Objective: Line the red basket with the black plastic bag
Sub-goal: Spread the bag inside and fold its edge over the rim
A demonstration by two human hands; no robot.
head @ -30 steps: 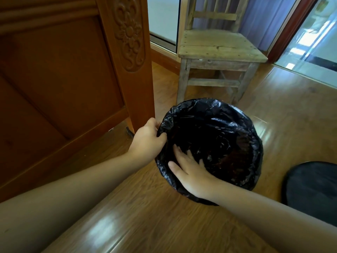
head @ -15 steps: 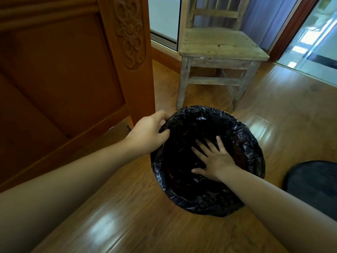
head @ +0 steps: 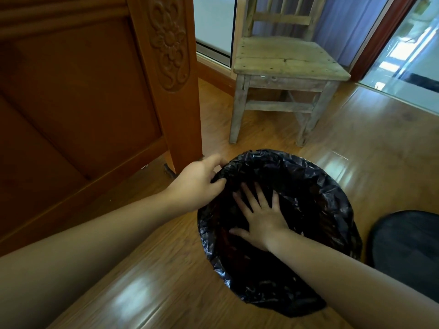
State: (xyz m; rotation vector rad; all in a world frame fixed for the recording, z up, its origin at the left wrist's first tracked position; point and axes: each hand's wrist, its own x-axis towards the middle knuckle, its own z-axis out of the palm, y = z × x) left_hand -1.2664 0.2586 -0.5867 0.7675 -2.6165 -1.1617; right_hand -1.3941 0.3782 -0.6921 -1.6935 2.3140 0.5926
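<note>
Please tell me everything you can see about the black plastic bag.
The black plastic bag is thin, glossy and wrinkled. It opens upward as a round hollow, its edge folded outward all around; the basket beneath is hidden. It stands on the wooden floor. The left hand grips its rim at the far left; the right hand presses flat, fingers spread, against its inner wall.

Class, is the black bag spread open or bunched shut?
Spread open: the bag gapes wide; the right hand presses flat inside, the left hand grips its edge.
</note>
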